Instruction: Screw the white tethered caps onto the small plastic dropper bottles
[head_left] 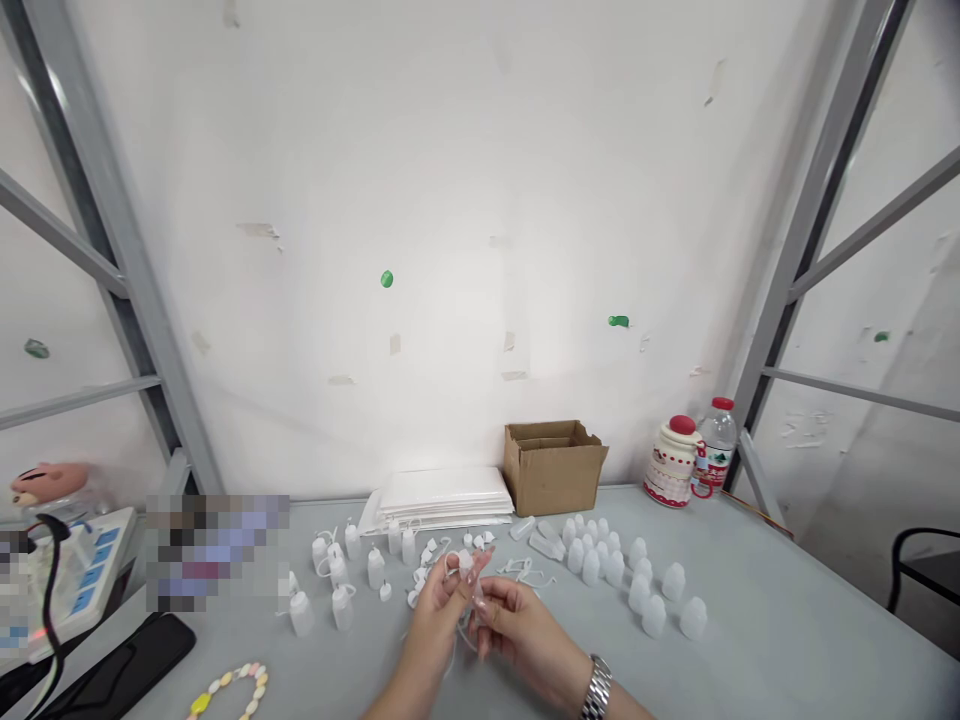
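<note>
My left hand (436, 608) and my right hand (521, 628) meet low in the middle of the view, fingers closed. Between them is a small plastic bottle (466, 563), white and translucent, with a thin loop at its top; the fingers hide most of it. My left fingers pinch its upper part, while my right fingertips press near its lower end. Just behind the hands lie small white caps (429, 552) and thin white straps (529, 572). To the left, several small capped bottles (376, 568) stand upright, some with looped straps. On the right are several translucent bottles without straps (591, 567).
At the back sit a stack of white sheets or envelopes (442, 492) and an open cardboard box (559, 480). A lidded jug (673, 462) and a water bottle (721, 440) stand back right. A black phone (120, 668), a beaded bracelet (232, 685) and a power strip (90, 570) lie left.
</note>
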